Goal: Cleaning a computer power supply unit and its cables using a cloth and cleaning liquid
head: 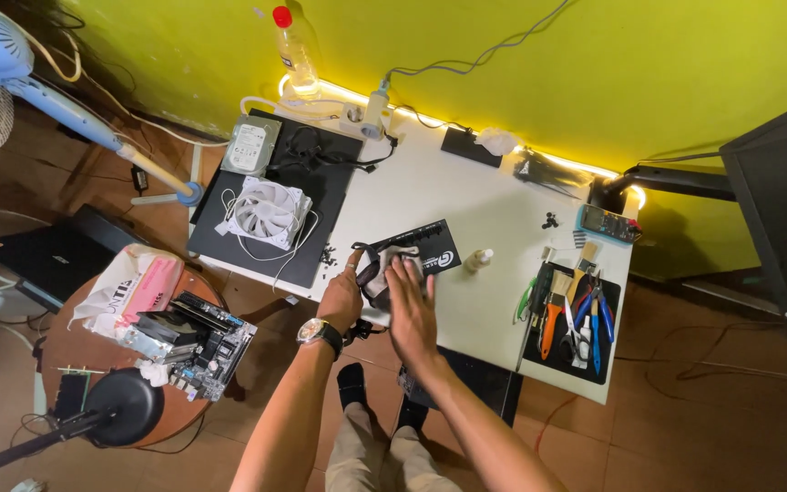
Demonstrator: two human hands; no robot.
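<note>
Two bare hands meet over a black graphics card (416, 251) lying near the front edge of the white table (466, 191). In the head view, the left hand (343, 296) grips the card's left end, thumb raised, a wristwatch (319, 333) on its wrist. The right hand (409, 305) lies flat, fingers spread, pressing a pale cloth (384, 269) onto the card. A small bottle (477, 261) stands just beside it; hand tools (571, 314) rest on a black mat to the right.
</note>
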